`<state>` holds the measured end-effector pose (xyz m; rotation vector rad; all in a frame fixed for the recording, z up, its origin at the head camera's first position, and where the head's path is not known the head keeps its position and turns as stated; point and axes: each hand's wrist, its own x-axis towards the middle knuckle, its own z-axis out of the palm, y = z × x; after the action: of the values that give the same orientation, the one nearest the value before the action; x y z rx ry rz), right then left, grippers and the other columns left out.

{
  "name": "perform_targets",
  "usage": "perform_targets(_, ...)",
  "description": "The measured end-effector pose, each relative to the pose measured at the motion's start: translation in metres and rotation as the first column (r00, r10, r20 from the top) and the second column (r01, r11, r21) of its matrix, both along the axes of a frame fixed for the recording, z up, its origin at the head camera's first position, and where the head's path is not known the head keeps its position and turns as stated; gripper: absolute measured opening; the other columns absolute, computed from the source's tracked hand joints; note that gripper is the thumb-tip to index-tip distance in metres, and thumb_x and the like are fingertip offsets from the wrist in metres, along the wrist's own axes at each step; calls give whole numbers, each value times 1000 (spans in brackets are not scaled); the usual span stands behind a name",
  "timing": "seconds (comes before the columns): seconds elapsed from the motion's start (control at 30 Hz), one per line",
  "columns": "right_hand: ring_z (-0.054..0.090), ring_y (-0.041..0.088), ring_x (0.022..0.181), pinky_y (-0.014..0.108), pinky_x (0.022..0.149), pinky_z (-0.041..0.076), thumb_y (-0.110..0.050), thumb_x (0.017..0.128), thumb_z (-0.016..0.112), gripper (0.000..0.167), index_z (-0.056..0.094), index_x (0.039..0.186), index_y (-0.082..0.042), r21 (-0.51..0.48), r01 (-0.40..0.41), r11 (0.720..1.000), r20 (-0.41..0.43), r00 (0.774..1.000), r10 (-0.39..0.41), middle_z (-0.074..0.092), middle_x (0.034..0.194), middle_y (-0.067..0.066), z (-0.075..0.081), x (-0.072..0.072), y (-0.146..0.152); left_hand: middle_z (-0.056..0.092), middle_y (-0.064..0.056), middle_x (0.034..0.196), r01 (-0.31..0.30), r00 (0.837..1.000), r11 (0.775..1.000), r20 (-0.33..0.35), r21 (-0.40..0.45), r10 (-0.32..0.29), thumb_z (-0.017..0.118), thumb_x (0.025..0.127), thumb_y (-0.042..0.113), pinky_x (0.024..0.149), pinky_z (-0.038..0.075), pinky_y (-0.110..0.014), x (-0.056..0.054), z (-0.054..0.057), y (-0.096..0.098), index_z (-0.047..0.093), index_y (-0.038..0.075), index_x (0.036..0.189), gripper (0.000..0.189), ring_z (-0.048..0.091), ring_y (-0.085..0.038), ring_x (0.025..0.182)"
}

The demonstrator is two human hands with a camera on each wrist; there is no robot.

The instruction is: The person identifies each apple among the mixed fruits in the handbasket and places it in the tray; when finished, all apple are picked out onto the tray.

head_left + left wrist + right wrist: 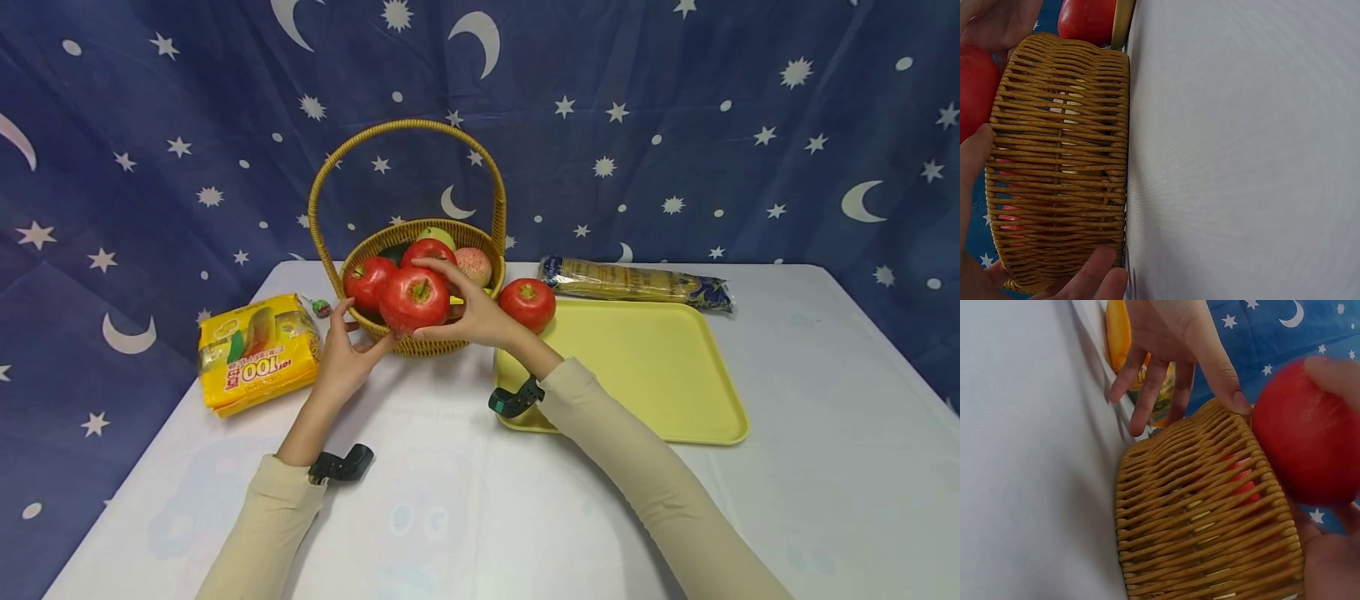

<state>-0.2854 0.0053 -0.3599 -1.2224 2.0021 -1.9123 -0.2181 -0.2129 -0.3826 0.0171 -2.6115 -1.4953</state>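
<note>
In the head view, my right hand holds a red apple over the front rim of the wicker basket, fingers on top and thumb below. The right wrist view shows that apple beside the rim. My left hand is at the basket's left front, fingers spread and fairly straight. Its thumb touches the rim, and its fingertips lie by the woven side in the left wrist view. Inside the basket are more red apples, a peach-like fruit and a yellow-green fruit.
A yellow snack packet lies left of the basket, near a small red-and-green item. To the right, a red fruit sits at the corner of a yellow tray. Behind the tray lies a long packet of noodles. The basket's tall handle arches above.
</note>
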Motion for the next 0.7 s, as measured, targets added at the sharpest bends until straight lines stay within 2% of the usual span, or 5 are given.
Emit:
perform_targets(0.23, 47, 26, 129, 39, 94, 51, 11, 74, 77, 88, 35, 149, -9, -29, -10, 1000, -6, 1000, 10, 39, 147, 11, -3, 4, 4, 30, -28, 144, -4, 1000, 1000, 9, -12, 5, 71, 90, 27, 96, 48, -50, 0, 0, 0, 9, 7, 152, 90, 46, -41, 124)
perform_targets(0.47, 43, 29, 132, 42, 100, 47, 16, 72, 76, 90, 33, 148, -3, -72, -29, 997, -11, 1000, 28, 33, 152, 17, -4, 8, 8, 29, -29, 145, -7, 1000, 1000, 19, -14, 8, 70, 90, 28, 94, 50, -49, 0, 0, 0, 8, 7, 153, 91, 55, -42, 114)
perform_targets(0.7, 45, 25, 131, 38, 101, 46, 16, 71, 77, 89, 35, 147, -3, -79, -22, 997, -31, 999, 20, 34, 150, 13, -6, 9, 12, 30, -30, 145, -9, 1000, 1000, 5, -15, 9, 70, 90, 27, 95, 49, -49, 0, 0, 0, 9, 6, 153, 90, 51, -42, 120)
